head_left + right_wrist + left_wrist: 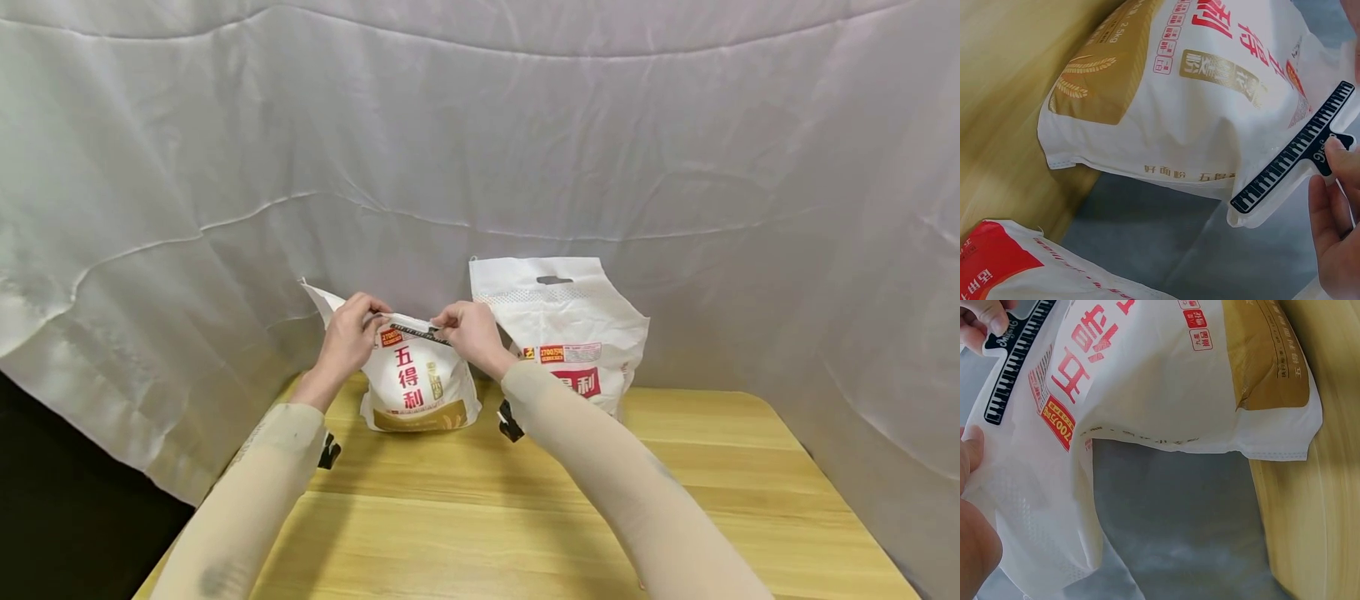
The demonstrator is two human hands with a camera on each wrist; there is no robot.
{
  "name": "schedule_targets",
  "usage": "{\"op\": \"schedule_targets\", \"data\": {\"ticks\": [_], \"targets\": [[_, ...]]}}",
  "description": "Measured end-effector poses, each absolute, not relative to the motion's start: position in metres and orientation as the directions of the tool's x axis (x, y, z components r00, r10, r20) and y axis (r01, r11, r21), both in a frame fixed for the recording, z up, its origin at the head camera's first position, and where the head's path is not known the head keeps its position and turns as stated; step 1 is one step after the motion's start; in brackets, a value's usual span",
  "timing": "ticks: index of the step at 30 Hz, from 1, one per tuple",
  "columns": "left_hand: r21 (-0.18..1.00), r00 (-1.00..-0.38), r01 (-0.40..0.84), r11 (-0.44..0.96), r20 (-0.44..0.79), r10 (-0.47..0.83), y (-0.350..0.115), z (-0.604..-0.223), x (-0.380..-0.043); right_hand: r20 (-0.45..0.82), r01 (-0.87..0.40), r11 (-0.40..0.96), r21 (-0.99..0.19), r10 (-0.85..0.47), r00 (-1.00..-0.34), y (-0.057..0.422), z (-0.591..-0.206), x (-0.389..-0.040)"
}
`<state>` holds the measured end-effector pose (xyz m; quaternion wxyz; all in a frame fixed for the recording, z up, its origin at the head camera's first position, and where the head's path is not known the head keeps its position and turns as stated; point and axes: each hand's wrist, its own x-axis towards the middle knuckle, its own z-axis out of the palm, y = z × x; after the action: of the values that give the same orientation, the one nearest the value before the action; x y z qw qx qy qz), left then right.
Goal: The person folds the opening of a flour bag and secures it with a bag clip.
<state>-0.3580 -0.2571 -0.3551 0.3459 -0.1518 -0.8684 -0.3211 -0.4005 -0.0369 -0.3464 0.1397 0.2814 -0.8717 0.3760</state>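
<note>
White and pliable, the filled bag [423, 371] near the far-left corner of the table [405, 517] probably sags heavily; grip its top, where the left hand [347, 337] pinches; the right hand [474, 332] pinches the clip [1294, 147].

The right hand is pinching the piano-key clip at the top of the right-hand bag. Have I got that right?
Wrong bag: the head view shows the right hand pinching the piano-key clip at the top of the left-hand bag.
</note>
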Motion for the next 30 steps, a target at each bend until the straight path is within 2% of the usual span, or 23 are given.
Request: {"op": "schedule_targets", "data": {"ticks": [12,17,24,30], "targets": [[0.460,-0.689,0.509,0.728,0.724,0.025,-0.255,-0.356,-0.358,0.427,-0.554,0.600,-0.577,-0.357,-0.831,-0.038,-0.347,-0.397],[0.421,-0.642,0.549,0.722,0.766,0.041,-0.255,-0.358,-0.361,0.451,-0.566,0.604,-0.561,-0.350,-0.821,-0.037,-0.351,-0.395],[0.300,-0.526,0.591,0.749,0.847,0.075,-0.254,-0.362,-0.362,0.478,-0.594,0.609,-0.526,-0.366,-0.799,-0.034,-0.353,-0.390],[0.289,-0.499,0.577,0.764,0.865,0.050,-0.250,-0.366,-0.358,0.458,-0.587,0.606,-0.537,-0.375,-0.806,-0.030,-0.354,-0.383]]}}
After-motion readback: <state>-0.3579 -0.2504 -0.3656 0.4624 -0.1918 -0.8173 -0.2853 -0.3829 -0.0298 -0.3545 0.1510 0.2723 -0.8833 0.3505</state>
